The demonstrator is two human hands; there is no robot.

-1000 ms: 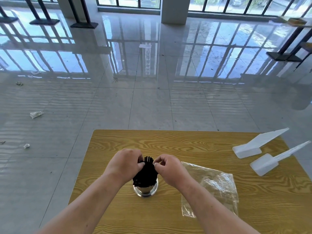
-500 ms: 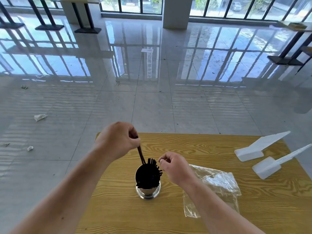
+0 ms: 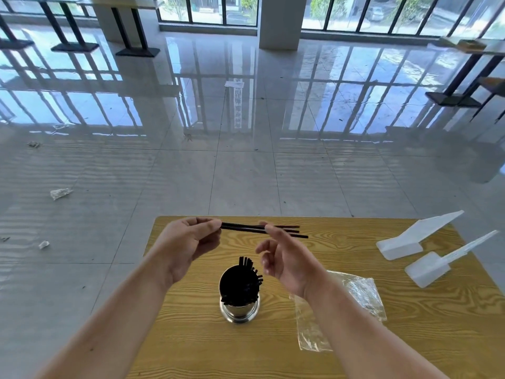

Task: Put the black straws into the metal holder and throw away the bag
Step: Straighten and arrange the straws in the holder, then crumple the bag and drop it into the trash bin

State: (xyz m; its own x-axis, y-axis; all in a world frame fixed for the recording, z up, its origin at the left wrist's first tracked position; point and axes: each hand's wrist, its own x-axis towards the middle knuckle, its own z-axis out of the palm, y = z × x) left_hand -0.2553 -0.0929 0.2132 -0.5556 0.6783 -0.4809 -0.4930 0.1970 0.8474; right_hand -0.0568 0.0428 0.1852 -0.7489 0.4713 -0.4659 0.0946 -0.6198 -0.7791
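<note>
A metal holder point(image 3: 240, 310) stands near the middle of the wooden table point(image 3: 355, 351), packed with black straws point(image 3: 240, 283). Above and behind it my left hand point(image 3: 185, 244) pinches one end of a few more black straws point(image 3: 246, 228), held level and pointing right. My right hand point(image 3: 284, 258) is beside them with fingers spread; its fingertips reach the straws but do not grip them. The clear plastic bag point(image 3: 355, 299) lies flat on the table to the right of the holder, partly hidden by my right forearm.
Two white plastic scoops point(image 3: 404, 239) point(image 3: 437, 266) lie at the table's right edge. Glossy tiled floor lies beyond the table, with scraps of litter point(image 3: 60, 192) to the left. Table bases stand at the far left and right.
My left hand has pulled a few straws up out of the holder and turned them level. My right hand lifted away from the holder and spread its fingers.
</note>
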